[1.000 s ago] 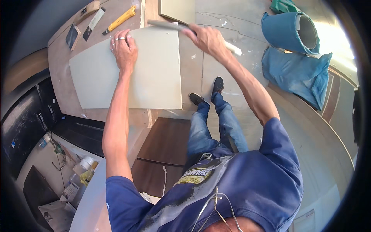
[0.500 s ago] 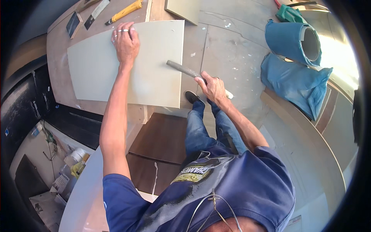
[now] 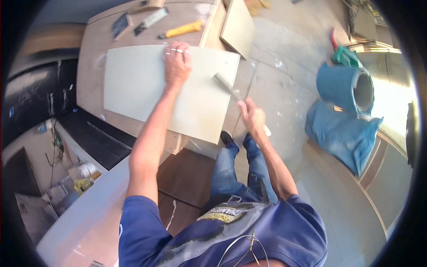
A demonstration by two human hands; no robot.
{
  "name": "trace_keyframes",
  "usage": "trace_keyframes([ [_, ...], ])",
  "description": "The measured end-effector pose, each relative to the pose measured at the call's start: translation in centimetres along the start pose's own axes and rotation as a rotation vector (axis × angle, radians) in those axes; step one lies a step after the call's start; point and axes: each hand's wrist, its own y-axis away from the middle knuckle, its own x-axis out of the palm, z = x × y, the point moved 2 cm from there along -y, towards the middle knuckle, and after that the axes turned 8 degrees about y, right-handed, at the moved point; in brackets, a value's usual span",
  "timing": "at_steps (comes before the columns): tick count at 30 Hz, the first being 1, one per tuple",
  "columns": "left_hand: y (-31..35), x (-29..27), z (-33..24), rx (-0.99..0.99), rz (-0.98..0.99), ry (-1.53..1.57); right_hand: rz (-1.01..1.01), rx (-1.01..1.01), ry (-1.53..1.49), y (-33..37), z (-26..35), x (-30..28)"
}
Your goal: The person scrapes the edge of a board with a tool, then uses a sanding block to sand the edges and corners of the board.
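Observation:
A pale, flat panel lies on a wooden bench. My left hand, with rings on it, presses on the panel at its far edge, fingers bent over that edge. In my right hand is a file, a long grey bar with a white handle end showing below my fist. The file slants across the panel's right edge, its tip over the panel's face. Motion blur hides whether it touches the edge.
A yellow-handled tool, a putty knife and a small dark block lie beyond the panel. Another pale panel leans at the bench end. Blue rolled material and a blue bag stand at right.
The view has shifted and turned, so the bench sits lower and further right. My right hand and the file have moved toward the far end of the panel's right edge. My left hand stays put.

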Motion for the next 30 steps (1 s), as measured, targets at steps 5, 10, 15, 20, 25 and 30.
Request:
trace_keyframes([
  [5,0.5,-0.4,0.6,-0.033,-0.011,-0.013,-0.175,-0.190,0.146,-10.5,9.1,-9.5],
  [10,0.2,-0.8,0.6,-0.064,-0.023,-0.002,-0.215,-0.620,0.297,-20.2,19.2,-7.4],
  [15,-0.2,-1.2,0.7,-0.083,-0.033,0.050,-0.129,-0.751,0.597,-29.1,27.1,0.3],
  [20,0.1,-2.1,1.6,-0.133,0.080,0.019,-0.103,-0.925,0.792,-34.2,32.4,4.5],
  [25,0.9,-2.1,2.7,-0.169,0.085,0.017,-0.129,-1.282,0.551,-37.1,47.5,12.4],
  [30,1.1,-2.0,3.2,-0.128,0.086,-0.071,0.254,-0.868,0.946,-40.3,54.4,18.5],
])
